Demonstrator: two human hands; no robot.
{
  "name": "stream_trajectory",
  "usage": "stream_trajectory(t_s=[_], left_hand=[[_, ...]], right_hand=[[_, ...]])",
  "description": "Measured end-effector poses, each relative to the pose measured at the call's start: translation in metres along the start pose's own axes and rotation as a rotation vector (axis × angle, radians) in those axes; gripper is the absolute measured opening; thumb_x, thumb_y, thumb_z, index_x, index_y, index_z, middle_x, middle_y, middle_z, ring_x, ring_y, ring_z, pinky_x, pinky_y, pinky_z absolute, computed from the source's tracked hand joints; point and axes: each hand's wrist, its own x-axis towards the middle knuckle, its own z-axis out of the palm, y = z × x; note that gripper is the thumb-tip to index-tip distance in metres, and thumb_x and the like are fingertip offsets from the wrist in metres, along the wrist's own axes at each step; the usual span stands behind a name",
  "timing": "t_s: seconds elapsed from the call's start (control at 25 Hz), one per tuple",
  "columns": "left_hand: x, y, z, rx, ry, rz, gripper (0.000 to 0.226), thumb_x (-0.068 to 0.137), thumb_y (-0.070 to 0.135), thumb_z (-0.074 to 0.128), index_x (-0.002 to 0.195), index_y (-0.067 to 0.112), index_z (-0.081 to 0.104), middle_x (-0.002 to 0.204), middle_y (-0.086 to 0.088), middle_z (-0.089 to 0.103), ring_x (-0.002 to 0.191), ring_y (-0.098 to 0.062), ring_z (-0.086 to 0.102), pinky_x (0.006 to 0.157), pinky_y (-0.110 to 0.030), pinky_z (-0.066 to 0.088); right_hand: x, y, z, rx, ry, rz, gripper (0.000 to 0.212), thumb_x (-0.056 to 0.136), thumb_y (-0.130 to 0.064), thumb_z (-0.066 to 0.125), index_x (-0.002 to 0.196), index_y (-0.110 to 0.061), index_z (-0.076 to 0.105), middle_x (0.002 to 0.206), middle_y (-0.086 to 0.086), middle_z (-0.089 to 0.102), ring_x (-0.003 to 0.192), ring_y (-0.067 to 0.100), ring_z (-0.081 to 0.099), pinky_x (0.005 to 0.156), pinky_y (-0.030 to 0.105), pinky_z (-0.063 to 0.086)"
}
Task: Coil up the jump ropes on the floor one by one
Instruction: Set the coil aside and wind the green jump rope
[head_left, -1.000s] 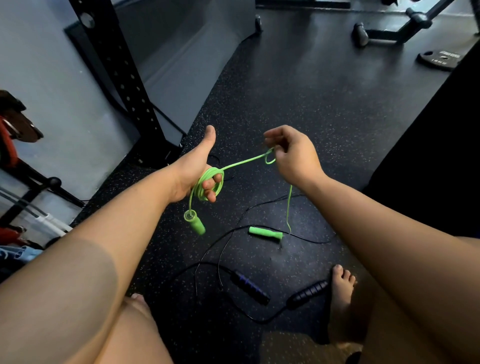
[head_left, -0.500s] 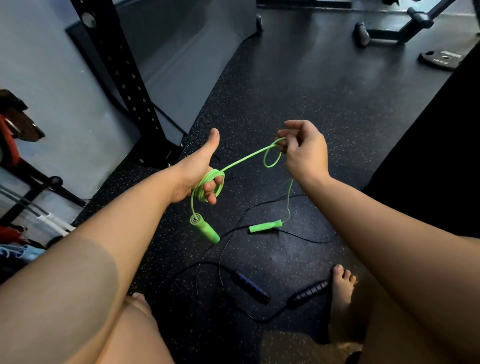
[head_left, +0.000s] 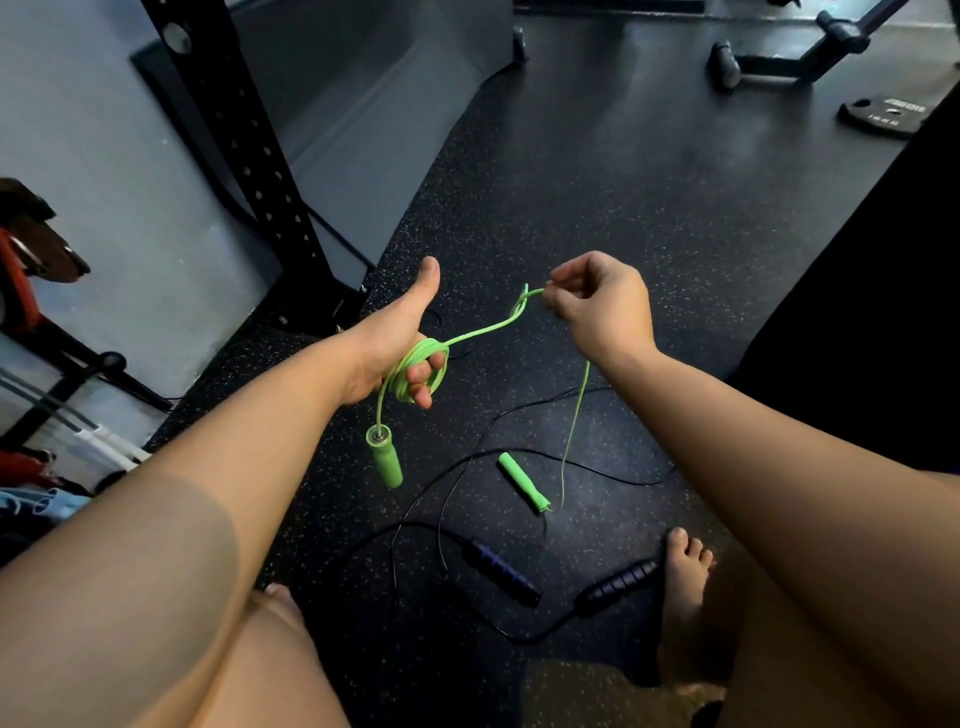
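A green jump rope (head_left: 475, 331) is wound in several loops around the fingers of my left hand (head_left: 397, 338), thumb up. One green handle (head_left: 385, 457) dangles below that hand. My right hand (head_left: 602, 301) pinches the green cord to the right, where the cord has a small twist. From there the cord drops to the second green handle (head_left: 523, 482), which hangs just above or rests on the floor. A black jump rope with two dark ribbed handles (head_left: 501, 571) (head_left: 618, 584) lies uncoiled on the floor below my hands.
The floor is black speckled rubber. A black perforated rack upright (head_left: 244, 156) stands at the left by a grey wall. A bench base (head_left: 779, 52) and a weight plate (head_left: 883, 111) lie at the far right. My bare right foot (head_left: 685, 577) is beside the black handle.
My right hand has lifted and moved right, pulling the cord tighter. The loose green handle has swung from lying sideways to pointing towards me. The dangling handle has turned downward.
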Motion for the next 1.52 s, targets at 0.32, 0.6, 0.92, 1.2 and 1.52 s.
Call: stream_trajectory(t_s=[0.32,0.6,0.92,1.2,1.52], left_hand=[[-0.002,0.000,0.001,-0.023,-0.034,-0.001,0.097,0.070,0.100,0.008,0.051,0.018,0.058,0.046,-0.002,0.037,0.050,-0.027,0.056,0.069,-0.034,0.051],[-0.001,0.000,0.000,-0.004,0.020,-0.013,0.125,0.078,0.094,0.008,0.157,-0.002,0.016,0.042,0.003,0.044,0.047,-0.023,0.054,0.051,-0.024,0.054],[-0.004,0.002,0.001,-0.049,0.018,-0.011,0.119,0.082,0.091,0.008,0.159,0.000,0.004,0.039,0.005,0.045,0.045,-0.020,0.052,0.054,-0.026,0.059],[0.000,0.001,0.002,-0.084,-0.028,0.007,0.101,0.075,0.097,0.004,0.064,0.011,0.057,0.044,-0.001,0.036,0.049,-0.026,0.053,0.073,-0.036,0.051],[0.002,0.005,0.003,-0.315,-0.230,0.076,0.101,0.072,0.098,0.000,0.066,0.012,0.052,0.043,0.000,0.037,0.060,-0.028,0.050,0.072,-0.032,0.048]], right_hand=[[-0.002,-0.001,0.000,-0.156,-0.051,0.047,0.022,0.102,-0.018,0.049,0.119,-0.022,0.062,0.087,-0.007,0.065,0.065,0.014,0.071,0.055,0.025,0.047],[0.004,0.006,0.003,-0.155,-0.008,0.067,0.032,0.104,-0.024,0.037,0.128,-0.023,0.057,0.111,0.007,0.069,0.091,0.024,0.065,0.083,0.040,0.056],[0.002,0.004,0.001,0.009,-0.064,0.290,0.028,0.108,-0.023,0.031,0.132,-0.015,0.045,0.074,0.001,0.068,0.057,0.016,0.062,0.057,0.027,0.053],[-0.013,-0.002,0.011,-0.286,-0.379,0.141,0.055,0.099,-0.032,0.052,0.152,-0.026,0.038,0.150,0.004,0.049,0.118,0.025,0.060,0.094,0.036,0.049],[-0.026,0.000,0.032,-0.034,-0.733,-0.130,0.019,0.096,-0.011,0.054,0.111,-0.011,0.066,0.104,0.008,0.069,0.093,0.015,0.061,0.088,0.033,0.049]])
